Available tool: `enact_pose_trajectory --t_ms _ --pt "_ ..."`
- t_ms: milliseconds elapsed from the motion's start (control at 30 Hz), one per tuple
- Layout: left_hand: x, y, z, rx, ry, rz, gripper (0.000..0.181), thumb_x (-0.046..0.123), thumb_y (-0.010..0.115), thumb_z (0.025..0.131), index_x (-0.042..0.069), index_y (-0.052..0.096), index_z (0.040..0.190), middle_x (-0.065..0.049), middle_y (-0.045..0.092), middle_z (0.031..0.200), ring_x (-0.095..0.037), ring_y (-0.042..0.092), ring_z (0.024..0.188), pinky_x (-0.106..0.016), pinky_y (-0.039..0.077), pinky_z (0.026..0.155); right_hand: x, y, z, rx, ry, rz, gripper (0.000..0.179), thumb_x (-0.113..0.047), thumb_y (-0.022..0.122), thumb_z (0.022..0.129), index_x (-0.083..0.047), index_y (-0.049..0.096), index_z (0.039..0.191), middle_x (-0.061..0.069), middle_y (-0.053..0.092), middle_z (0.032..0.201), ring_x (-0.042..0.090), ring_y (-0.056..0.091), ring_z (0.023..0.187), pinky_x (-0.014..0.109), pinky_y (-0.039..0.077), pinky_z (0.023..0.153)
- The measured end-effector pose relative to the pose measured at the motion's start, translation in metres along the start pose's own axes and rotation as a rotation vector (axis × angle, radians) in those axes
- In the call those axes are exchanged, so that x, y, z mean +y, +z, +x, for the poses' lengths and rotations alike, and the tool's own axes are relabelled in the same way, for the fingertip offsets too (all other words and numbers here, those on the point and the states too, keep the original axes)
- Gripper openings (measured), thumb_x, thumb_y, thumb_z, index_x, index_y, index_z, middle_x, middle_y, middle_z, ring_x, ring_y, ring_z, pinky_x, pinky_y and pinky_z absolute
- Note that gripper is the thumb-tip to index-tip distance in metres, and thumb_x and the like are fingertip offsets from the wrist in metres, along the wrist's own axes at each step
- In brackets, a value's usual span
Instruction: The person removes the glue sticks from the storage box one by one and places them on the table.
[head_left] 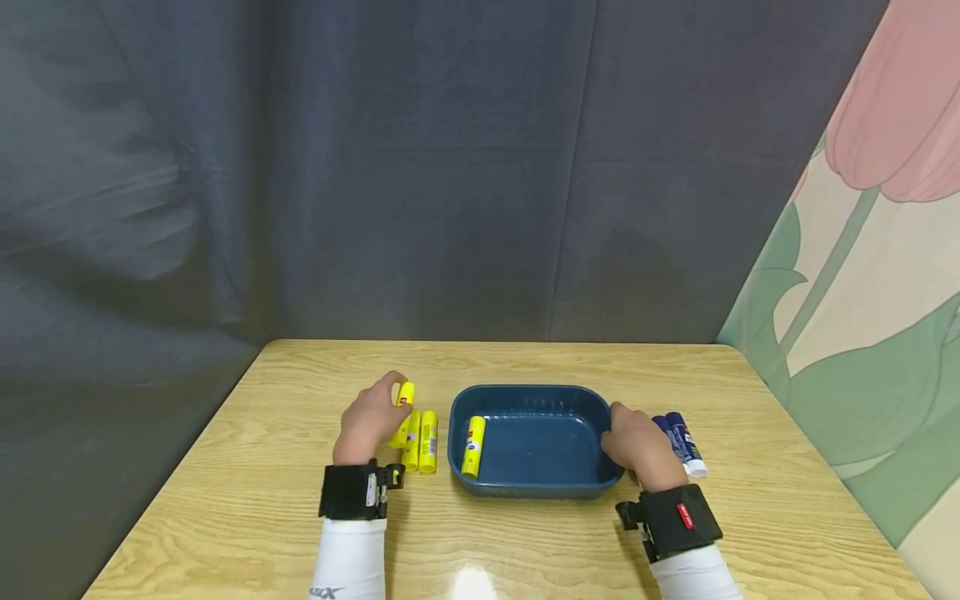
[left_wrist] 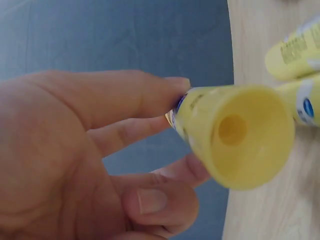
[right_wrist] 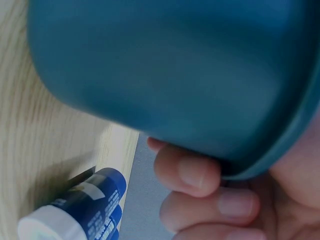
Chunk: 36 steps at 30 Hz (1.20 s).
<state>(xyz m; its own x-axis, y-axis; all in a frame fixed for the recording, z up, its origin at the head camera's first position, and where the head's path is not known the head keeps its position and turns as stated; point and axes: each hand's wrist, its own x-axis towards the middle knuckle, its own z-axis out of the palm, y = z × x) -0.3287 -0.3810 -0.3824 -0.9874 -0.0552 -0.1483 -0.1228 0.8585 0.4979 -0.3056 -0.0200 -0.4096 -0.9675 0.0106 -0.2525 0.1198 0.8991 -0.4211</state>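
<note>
Between thumb and fingers, my left hand (head_left: 372, 414) pinches a yellow glue stick (left_wrist: 240, 137); its hollow round end faces the camera in the left wrist view. Beside it, two more yellow glue sticks (head_left: 428, 442) lie side by side on the table. My right hand (head_left: 640, 442) grips the right rim of a dark blue plastic basin (head_left: 536, 492), with curled fingers (right_wrist: 192, 172) under the rim's edge in the right wrist view. One yellow glue stick (head_left: 473, 447) lies inside the basin, along its left wall.
Dark blue glue sticks (head_left: 686, 443) with white ends lie just right of my right hand. The wooden table (head_left: 255, 500) runs back to a dark grey curtain (head_left: 420, 183). A floral-patterned wall (head_left: 877, 333) stands on the right.
</note>
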Motion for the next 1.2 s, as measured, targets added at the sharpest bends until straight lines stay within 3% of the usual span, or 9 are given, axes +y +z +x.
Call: enact_pose_trajectory --t_ms 267,667,900,1200 --pt "-0.020 0.002 0.004 -0.021 -0.059 -0.031 0.051 0.018 0.060 0.097 0.010 0.047 0.145 -0.019 0.064 0.119 -0.023 0.053 0.068 -0.031 0.037 0.056 0.000 0.000 0.000 0.009 -0.005 -0.006 0.044 -0.006 0.056 0.093 0.016 0.048 0.130 0.035 0.060 0.116 0.032 0.060 0.085 0.044 0.052 0.070" --pt "-0.037 0.009 0.010 -0.077 -0.159 -0.091 0.048 0.016 0.055 0.097 0.007 0.046 0.144 -0.023 0.061 0.123 -0.028 0.056 0.083 -0.035 0.041 0.064 0.000 0.002 0.002 0.013 0.005 -0.024 0.044 -0.007 0.057 0.093 0.016 0.049 0.130 0.036 0.060 0.117 0.033 0.061 0.087 0.049 0.053 0.075" --pt "-0.040 0.016 0.013 -0.097 -0.164 -0.103 0.047 0.013 0.055 0.096 0.008 0.047 0.143 -0.025 0.058 0.131 -0.032 0.057 0.094 -0.041 0.045 0.073 0.000 0.001 0.001 0.012 0.007 -0.018 0.044 -0.006 0.057 0.092 0.016 0.049 0.130 0.035 0.060 0.117 0.032 0.060 0.086 0.048 0.052 0.073" --pt "-0.042 0.020 0.015 -0.121 -0.139 -0.106 0.048 0.012 0.057 0.095 0.005 0.046 0.142 -0.025 0.058 0.129 -0.032 0.057 0.096 -0.045 0.048 0.079 0.000 0.002 0.001 0.016 0.007 -0.015 0.044 -0.005 0.056 0.092 0.016 0.049 0.130 0.035 0.060 0.116 0.032 0.060 0.085 0.047 0.052 0.073"
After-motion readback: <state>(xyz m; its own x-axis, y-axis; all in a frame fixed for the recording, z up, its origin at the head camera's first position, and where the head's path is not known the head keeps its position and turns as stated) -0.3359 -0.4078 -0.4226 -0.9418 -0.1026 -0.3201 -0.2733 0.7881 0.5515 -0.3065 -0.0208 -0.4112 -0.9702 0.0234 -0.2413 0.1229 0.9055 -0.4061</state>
